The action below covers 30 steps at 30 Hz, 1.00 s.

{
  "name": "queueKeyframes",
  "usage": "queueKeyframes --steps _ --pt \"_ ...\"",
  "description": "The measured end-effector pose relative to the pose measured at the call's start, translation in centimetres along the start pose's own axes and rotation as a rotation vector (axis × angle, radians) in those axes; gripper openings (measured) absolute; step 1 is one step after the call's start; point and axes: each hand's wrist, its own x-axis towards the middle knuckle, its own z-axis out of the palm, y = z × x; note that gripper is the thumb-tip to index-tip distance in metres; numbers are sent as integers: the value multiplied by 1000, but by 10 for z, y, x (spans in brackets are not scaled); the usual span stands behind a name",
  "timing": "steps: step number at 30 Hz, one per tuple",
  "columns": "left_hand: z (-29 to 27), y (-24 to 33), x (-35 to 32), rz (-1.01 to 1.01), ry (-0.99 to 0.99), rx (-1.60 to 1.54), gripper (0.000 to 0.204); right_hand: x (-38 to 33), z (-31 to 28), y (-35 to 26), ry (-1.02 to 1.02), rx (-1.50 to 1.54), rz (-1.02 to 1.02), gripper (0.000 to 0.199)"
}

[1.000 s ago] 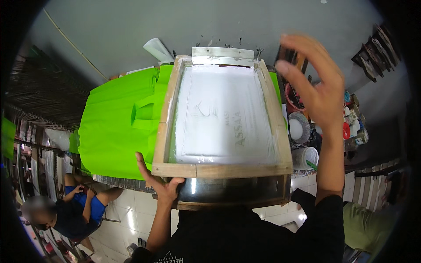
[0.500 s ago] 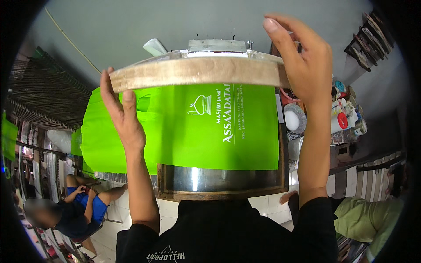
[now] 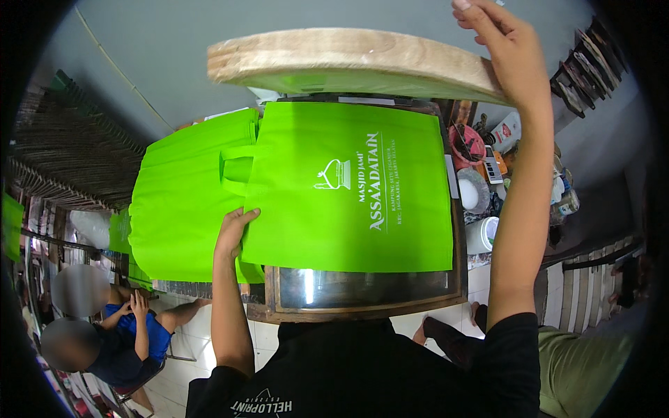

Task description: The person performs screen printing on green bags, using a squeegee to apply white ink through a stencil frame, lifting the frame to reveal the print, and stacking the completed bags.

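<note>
A bright green tote bag [image 3: 300, 230] with white printing lies flat over a dark glass-topped board [image 3: 362, 289], its handle toward the left. My left hand [image 3: 235, 230] is closed at the bag's left edge, thumb on top and the other fingers partly hidden. Above the far edge, a pale wooden screen frame [image 3: 348, 52] is tilted up. My right hand [image 3: 512, 59] is raised at the frame's right end, which lies against the palm. Its fingers are bent beyond the frame, and the hidden side of the contact cannot be made out.
More green bags [image 3: 181, 195] lie at the left. On the right stand a pink bowl [image 3: 467, 144], a white tub [image 3: 481, 235] and several bottles and jars. A seated person [image 3: 132, 341] is at lower left, another person's clothing [image 3: 585, 362] at lower right. A rack [image 3: 63, 146] fills the left side.
The screen frame has swung higher, uncovering more of the printed bag. My left hand has left the frame and come down to the bag's edge; my right hand has risen with the frame.
</note>
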Motion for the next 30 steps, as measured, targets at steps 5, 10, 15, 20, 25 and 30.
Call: queueKeyframes --steps 5,10,15,20,25,30 --pt "-46 42 -14 152 150 131 21 8 8 -3 51 -89 1 43" --pt "-195 83 -34 270 357 436 14 27 -8 43 -144 8 -43 48" --pt "-295 118 -78 421 1068 1199 26 17 2 18 -118 -48 -22 50" --pt "-141 124 -76 651 494 604 30 3 9 21 -63 1 33 58" --pt "74 131 -99 663 -114 278 27 -24 11 -4 -47 -243 209 43" --pt "170 132 -106 719 -229 69 47 -71 19 16 166 -67 -200 26"
